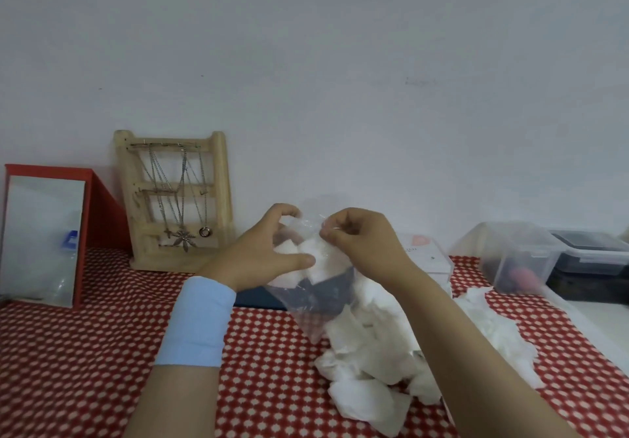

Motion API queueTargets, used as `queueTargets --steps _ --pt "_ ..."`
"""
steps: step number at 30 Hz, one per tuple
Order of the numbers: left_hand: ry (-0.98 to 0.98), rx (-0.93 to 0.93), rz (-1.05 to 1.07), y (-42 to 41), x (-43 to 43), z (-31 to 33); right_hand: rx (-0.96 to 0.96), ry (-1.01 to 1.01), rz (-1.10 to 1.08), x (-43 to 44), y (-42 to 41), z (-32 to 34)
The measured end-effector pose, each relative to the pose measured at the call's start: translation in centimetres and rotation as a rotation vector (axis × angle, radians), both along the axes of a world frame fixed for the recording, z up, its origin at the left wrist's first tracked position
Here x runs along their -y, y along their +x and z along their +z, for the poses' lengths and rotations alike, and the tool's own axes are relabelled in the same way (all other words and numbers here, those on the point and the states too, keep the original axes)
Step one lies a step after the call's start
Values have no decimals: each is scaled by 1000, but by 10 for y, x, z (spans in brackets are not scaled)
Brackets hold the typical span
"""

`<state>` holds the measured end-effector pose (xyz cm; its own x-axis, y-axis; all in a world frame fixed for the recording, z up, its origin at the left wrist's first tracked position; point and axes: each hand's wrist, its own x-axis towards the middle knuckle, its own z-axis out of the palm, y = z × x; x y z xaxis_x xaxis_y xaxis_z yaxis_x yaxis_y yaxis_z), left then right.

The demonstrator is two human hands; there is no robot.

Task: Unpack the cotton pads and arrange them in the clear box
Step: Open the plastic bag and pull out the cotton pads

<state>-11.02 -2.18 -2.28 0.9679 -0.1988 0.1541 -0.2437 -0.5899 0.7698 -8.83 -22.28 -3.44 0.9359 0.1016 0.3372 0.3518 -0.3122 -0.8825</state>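
Note:
A clear plastic bag (306,305) with a few white cotton pads (316,257) inside is held up above the table. My left hand (262,253) grips its left side, thumb pressed on the plastic. My right hand (364,243) pinches the bag's top edge. Below the bag, several loose white cotton pads (367,369) lie heaped on the red patterned cloth, partly under my right forearm. A clear box wall (446,277) shows behind my right wrist; its inside is mostly hidden.
A wooden jewellery stand (177,199) with necklaces leans on the wall at the left, beside a red-framed mirror (44,233). A dark flat object (262,298) lies behind the bag. Clear storage tubs (517,260) and a dark box (592,260) stand at the right.

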Motion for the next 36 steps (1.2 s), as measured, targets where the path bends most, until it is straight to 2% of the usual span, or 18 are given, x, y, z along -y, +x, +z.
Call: queueTargets --steps 3,6,11,14,19,22,27,32,34,36 --pt "28 10 57 0 1 3 26 135 -86 11 -2 5" --pt "32 47 113 2 5 0 27 179 -136 23 -8 9" --pt "-233 150 152 2 28 2 -60 75 -94 47 -16 13" --pt "-430 108 117 1 44 3 -48 71 -141 59 -17 14" --pt "-486 120 133 -2 63 2 50 95 -182 65 -20 27" --pt "-625 102 207 -3 68 11 47 81 -133 69 -26 40" --pt "-701 -46 303 -9 75 5 -34 -108 -162 80 -34 34" --pt "-793 -245 352 -20 75 -25 258 -266 -444 80 -48 16" --pt "-838 -289 344 -22 72 -34 176 -399 -460 80 -59 16" --pt "-872 -292 337 -22 69 -40 16 -593 -415 76 -66 16"
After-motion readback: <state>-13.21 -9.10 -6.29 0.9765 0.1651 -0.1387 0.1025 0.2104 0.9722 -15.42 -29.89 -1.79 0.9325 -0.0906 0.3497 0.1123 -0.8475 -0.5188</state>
